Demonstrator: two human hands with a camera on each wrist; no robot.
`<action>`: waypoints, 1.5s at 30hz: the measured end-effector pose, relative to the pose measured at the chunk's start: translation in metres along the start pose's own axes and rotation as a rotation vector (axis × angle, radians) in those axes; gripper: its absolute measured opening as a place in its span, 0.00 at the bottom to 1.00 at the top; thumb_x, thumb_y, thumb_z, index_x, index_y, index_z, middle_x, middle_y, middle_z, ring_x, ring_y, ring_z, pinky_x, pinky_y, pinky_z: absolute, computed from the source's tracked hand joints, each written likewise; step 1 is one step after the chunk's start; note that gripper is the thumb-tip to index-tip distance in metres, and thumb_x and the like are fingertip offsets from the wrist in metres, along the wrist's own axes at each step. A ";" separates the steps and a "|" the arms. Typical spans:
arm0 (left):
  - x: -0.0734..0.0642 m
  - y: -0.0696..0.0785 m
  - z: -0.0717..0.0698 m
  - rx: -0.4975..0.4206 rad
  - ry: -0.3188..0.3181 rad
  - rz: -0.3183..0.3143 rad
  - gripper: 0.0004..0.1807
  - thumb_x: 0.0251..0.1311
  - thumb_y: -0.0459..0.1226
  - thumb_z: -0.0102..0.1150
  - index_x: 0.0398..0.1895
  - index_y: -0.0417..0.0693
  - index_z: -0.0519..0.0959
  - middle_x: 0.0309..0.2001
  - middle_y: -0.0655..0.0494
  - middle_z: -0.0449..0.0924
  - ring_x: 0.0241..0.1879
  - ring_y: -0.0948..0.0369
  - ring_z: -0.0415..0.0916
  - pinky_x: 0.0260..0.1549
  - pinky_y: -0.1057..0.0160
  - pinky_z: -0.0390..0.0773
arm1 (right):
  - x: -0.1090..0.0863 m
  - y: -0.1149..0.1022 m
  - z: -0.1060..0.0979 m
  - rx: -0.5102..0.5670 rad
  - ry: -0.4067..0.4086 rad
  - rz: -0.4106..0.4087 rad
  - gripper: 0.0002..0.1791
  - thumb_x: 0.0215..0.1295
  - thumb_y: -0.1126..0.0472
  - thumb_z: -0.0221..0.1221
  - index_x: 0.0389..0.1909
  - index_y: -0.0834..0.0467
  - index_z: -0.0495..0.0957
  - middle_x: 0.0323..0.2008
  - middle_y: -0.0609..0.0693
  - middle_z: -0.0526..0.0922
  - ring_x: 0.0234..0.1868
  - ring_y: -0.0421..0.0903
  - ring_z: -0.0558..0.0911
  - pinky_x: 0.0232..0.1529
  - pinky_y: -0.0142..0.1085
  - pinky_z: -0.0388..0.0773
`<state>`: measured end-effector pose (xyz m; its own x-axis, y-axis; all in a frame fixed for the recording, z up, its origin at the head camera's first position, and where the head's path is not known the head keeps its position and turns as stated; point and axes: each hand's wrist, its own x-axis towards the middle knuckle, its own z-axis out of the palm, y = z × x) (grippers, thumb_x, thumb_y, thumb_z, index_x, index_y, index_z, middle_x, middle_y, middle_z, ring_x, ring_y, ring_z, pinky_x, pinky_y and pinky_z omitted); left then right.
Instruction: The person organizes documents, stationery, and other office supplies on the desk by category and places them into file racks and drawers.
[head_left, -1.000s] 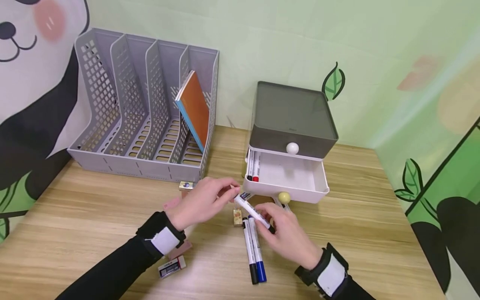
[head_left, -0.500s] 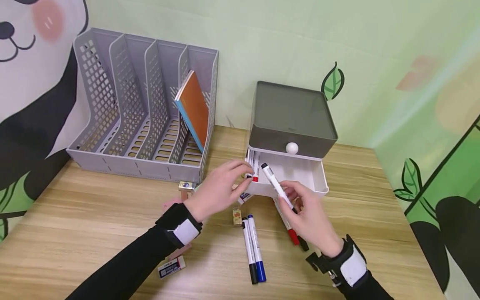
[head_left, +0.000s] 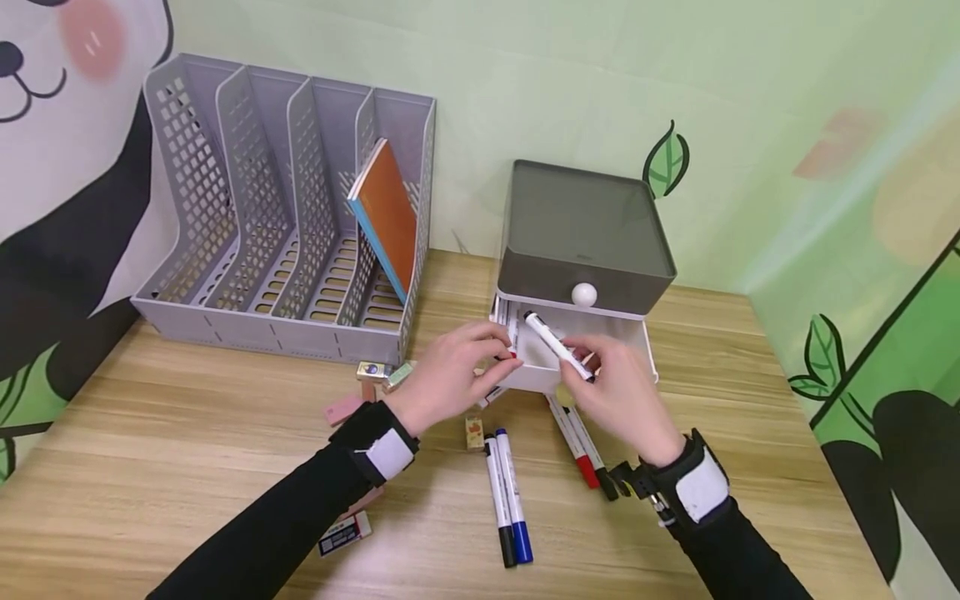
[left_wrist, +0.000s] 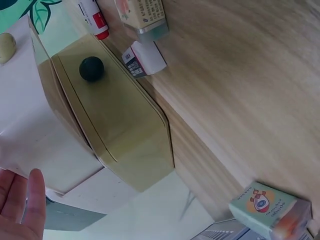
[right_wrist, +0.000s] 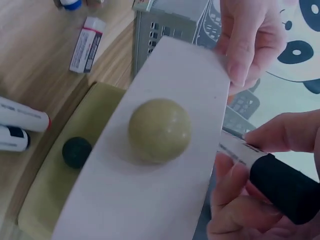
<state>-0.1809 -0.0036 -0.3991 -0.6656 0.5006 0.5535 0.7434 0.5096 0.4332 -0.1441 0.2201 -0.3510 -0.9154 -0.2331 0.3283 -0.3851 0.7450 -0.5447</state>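
In the head view, my right hand (head_left: 618,392) pinches a white marker (head_left: 551,340), tilted over the open white drawer (head_left: 525,377). The marker's black cap end (right_wrist: 285,187) shows between the fingers in the right wrist view. My left hand (head_left: 457,371) is at the drawer's front left corner, its fingers loosely bent over the rim; whether they press on it is unclear. Beneath those fingers, markers (head_left: 512,321) lie along the drawer's left side, partly hidden. A round yellow-green knob (right_wrist: 160,130) sits on the drawer front.
Two markers (head_left: 508,500) lie in front, and two more markers (head_left: 581,446) below the drawer. Small eraser boxes (head_left: 474,433) and a boxed eraser (head_left: 345,533) are scattered leftward. A grey file rack (head_left: 270,333) with an orange book (head_left: 390,221) stands behind.
The marker left my left hand's side and moved up and over the drawer in my right hand. My left hand moved right to the drawer's corner.
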 end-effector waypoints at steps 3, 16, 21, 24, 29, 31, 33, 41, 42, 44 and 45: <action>0.000 -0.001 0.001 -0.001 0.017 0.005 0.13 0.67 0.45 0.58 0.34 0.48 0.86 0.44 0.56 0.82 0.40 0.63 0.78 0.37 0.68 0.76 | 0.009 0.001 0.001 -0.059 -0.022 0.008 0.14 0.60 0.63 0.59 0.44 0.63 0.86 0.27 0.51 0.83 0.21 0.42 0.75 0.19 0.34 0.68; 0.001 -0.002 0.005 -0.006 0.017 0.012 0.14 0.67 0.46 0.56 0.34 0.48 0.86 0.46 0.54 0.83 0.44 0.62 0.79 0.42 0.67 0.78 | 0.034 0.006 0.012 -0.061 -0.195 0.153 0.19 0.60 0.61 0.54 0.47 0.66 0.83 0.31 0.55 0.81 0.22 0.44 0.74 0.22 0.36 0.69; 0.000 0.000 0.004 -0.006 0.020 0.011 0.15 0.67 0.47 0.56 0.34 0.48 0.86 0.45 0.53 0.83 0.43 0.61 0.80 0.42 0.66 0.78 | 0.037 0.009 0.016 -0.048 -0.207 0.181 0.21 0.59 0.62 0.53 0.52 0.64 0.81 0.33 0.56 0.80 0.20 0.44 0.72 0.21 0.36 0.67; -0.001 0.000 0.003 -0.003 0.024 0.011 0.14 0.67 0.46 0.57 0.33 0.48 0.86 0.45 0.53 0.83 0.43 0.61 0.80 0.41 0.66 0.78 | 0.039 0.009 0.018 -0.032 -0.214 0.179 0.24 0.58 0.63 0.53 0.56 0.64 0.79 0.37 0.57 0.81 0.22 0.45 0.73 0.22 0.36 0.67; -0.001 0.000 0.003 -0.001 0.021 0.009 0.14 0.67 0.46 0.57 0.33 0.48 0.86 0.46 0.53 0.83 0.43 0.61 0.80 0.40 0.66 0.78 | 0.043 0.007 0.021 0.013 -0.217 0.156 0.27 0.58 0.64 0.54 0.60 0.68 0.75 0.46 0.60 0.84 0.41 0.49 0.83 0.35 0.38 0.78; -0.001 0.000 0.003 -0.004 0.019 0.009 0.13 0.67 0.46 0.57 0.33 0.48 0.86 0.46 0.53 0.83 0.43 0.61 0.80 0.40 0.66 0.78 | 0.044 0.007 0.022 0.033 -0.229 0.149 0.28 0.60 0.63 0.54 0.61 0.68 0.75 0.49 0.61 0.84 0.45 0.51 0.84 0.40 0.40 0.81; -0.001 -0.001 0.003 -0.007 0.020 0.006 0.13 0.67 0.46 0.57 0.33 0.48 0.86 0.45 0.53 0.83 0.42 0.62 0.80 0.39 0.67 0.78 | 0.045 0.007 0.024 0.053 -0.248 0.138 0.26 0.62 0.61 0.54 0.61 0.68 0.75 0.51 0.61 0.83 0.46 0.52 0.84 0.44 0.42 0.81; -0.002 -0.003 0.002 -0.010 0.028 0.007 0.14 0.67 0.46 0.57 0.33 0.47 0.86 0.46 0.53 0.83 0.44 0.61 0.80 0.42 0.67 0.78 | 0.047 0.007 0.027 0.067 -0.296 0.086 0.23 0.67 0.60 0.50 0.57 0.67 0.79 0.48 0.58 0.84 0.42 0.49 0.83 0.42 0.41 0.79; -0.002 -0.003 0.002 -0.011 0.029 0.007 0.14 0.67 0.45 0.57 0.33 0.47 0.86 0.46 0.52 0.83 0.44 0.61 0.80 0.42 0.67 0.78 | 0.047 0.007 0.027 0.061 -0.294 0.085 0.22 0.67 0.60 0.50 0.57 0.67 0.79 0.47 0.58 0.85 0.41 0.49 0.83 0.41 0.41 0.79; -0.002 -0.003 0.002 -0.011 0.028 0.006 0.14 0.67 0.45 0.57 0.33 0.47 0.86 0.46 0.52 0.83 0.45 0.60 0.80 0.43 0.66 0.78 | 0.047 0.007 0.028 0.050 -0.289 0.082 0.22 0.67 0.60 0.50 0.56 0.67 0.79 0.46 0.57 0.85 0.40 0.48 0.82 0.40 0.40 0.79; -0.002 -0.003 0.002 -0.011 0.025 0.005 0.14 0.67 0.45 0.57 0.33 0.47 0.86 0.46 0.52 0.83 0.45 0.60 0.80 0.43 0.66 0.78 | 0.047 0.007 0.028 0.045 -0.285 0.080 0.22 0.67 0.60 0.49 0.56 0.66 0.79 0.46 0.57 0.85 0.40 0.48 0.82 0.41 0.41 0.79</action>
<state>-0.1821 -0.0052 -0.4032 -0.6603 0.4851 0.5733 0.7474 0.4991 0.4385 -0.1933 0.1965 -0.3610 -0.9366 -0.3459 0.0563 -0.3096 0.7411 -0.5958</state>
